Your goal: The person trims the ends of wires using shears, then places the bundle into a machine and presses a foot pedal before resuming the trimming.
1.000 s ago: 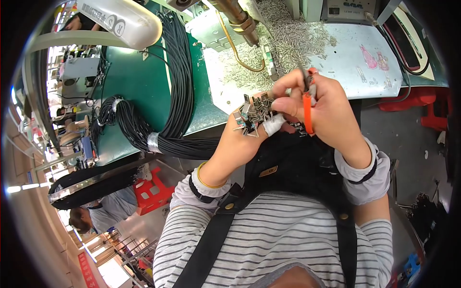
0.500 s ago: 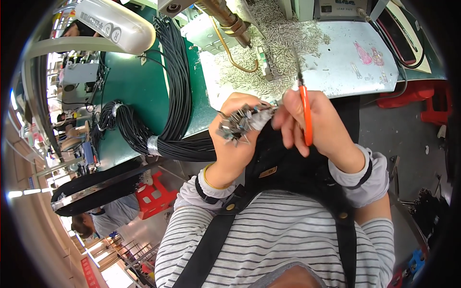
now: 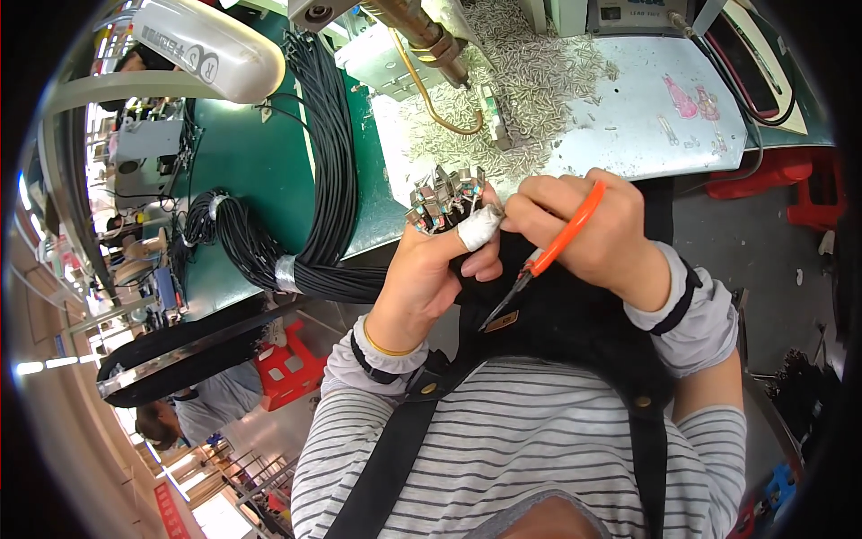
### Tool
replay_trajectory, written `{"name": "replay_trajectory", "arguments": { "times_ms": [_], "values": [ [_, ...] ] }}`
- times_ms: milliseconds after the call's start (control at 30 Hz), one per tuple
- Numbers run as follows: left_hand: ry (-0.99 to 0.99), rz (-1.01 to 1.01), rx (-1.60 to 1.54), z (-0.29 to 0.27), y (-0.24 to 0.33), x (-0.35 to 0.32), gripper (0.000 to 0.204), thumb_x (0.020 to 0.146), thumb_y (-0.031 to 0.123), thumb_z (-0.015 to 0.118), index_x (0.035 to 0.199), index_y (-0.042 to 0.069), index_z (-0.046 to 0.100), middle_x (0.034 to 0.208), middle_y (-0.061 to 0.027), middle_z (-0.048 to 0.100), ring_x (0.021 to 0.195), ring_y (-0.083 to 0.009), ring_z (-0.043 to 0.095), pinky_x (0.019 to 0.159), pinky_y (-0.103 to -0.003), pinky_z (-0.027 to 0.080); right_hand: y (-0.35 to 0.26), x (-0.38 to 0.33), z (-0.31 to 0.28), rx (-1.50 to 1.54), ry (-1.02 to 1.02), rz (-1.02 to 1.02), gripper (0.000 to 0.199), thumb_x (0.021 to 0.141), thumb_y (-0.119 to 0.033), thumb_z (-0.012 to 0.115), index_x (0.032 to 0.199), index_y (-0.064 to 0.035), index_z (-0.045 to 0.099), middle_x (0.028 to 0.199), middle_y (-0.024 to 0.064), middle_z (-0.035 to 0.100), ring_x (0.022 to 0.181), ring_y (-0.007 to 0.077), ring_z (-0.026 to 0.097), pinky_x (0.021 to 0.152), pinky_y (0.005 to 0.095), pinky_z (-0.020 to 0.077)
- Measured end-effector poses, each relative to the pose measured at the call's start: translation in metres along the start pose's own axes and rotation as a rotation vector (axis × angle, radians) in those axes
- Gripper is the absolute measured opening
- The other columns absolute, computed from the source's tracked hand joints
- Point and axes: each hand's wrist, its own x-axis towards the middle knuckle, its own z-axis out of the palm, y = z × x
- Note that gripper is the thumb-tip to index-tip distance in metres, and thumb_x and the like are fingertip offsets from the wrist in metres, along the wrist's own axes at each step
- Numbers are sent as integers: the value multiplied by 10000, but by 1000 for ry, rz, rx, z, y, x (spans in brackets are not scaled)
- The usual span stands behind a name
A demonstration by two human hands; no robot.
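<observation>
In my left hand (image 3: 415, 278) is a bunch of black cable ends with metal connectors (image 3: 444, 199), fanned out above the fist, small coloured wires showing among them. White wrapping (image 3: 480, 228) covers my left thumb tip. My right hand (image 3: 584, 229) meets it there, thumb and forefinger pinched by the thumb tip; whatever is between them is too small to make out. Hooked through the right fingers is an orange-handled tool (image 3: 567, 235) with a slim, dark metal point, slanting down-left over the black apron (image 3: 566, 323). Whether it is scissors or tweezers cannot be told.
Ahead, many small metal pieces (image 3: 530, 117) lie scattered on a pale worktop (image 3: 637, 117) beneath a machine head (image 3: 431, 45). Left, a thick black cable coil (image 3: 332, 162) rests on a green table (image 3: 242, 162). Red stools (image 3: 763, 175) stand at right.
My right hand has turned, swinging the orange-handled tool's point from upward to down-left, and its fingers have closed by the left thumb. The left hand has tilted, turning the connectors upward.
</observation>
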Motion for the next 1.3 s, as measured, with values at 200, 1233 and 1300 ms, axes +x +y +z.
{"name": "replay_trajectory", "arguments": {
  "times_ms": [200, 1233, 1300],
  "values": [
    [78, 116, 167, 6, -1, -3, 181, 759, -16, 574, 928, -2, 509, 715, -29, 498, 485, -81, 384, 435, -220, 319, 2, 1, -21, 36, -96, 11, 169, 679, -159, 634, 815, -86, 565, 600, 4, 514, 425, 142, 472, 379, 237, 320],
    [225, 368, 442, 11, -6, -2, 155, 714, -31, 610, 863, -15, 569, 716, -36, 555, 553, -70, 472, 485, -193, 372, -27, -17, -10, 515, -403, 744, 230, 784, -127, 607, 649, 6, 475, 485, 79, 474, 435, 92, 486, 412, 250, 368],
    [247, 376, 465, 11, -5, 0, 144, 719, -22, 609, 857, -14, 568, 707, -36, 550, 540, -72, 463, 483, -198, 368, -29, -19, -4, 458, -407, 770, 262, 780, -131, 607, 607, 2, 462, 446, 93, 430, 405, 94, 466, 391, 277, 334]
  ]
}}
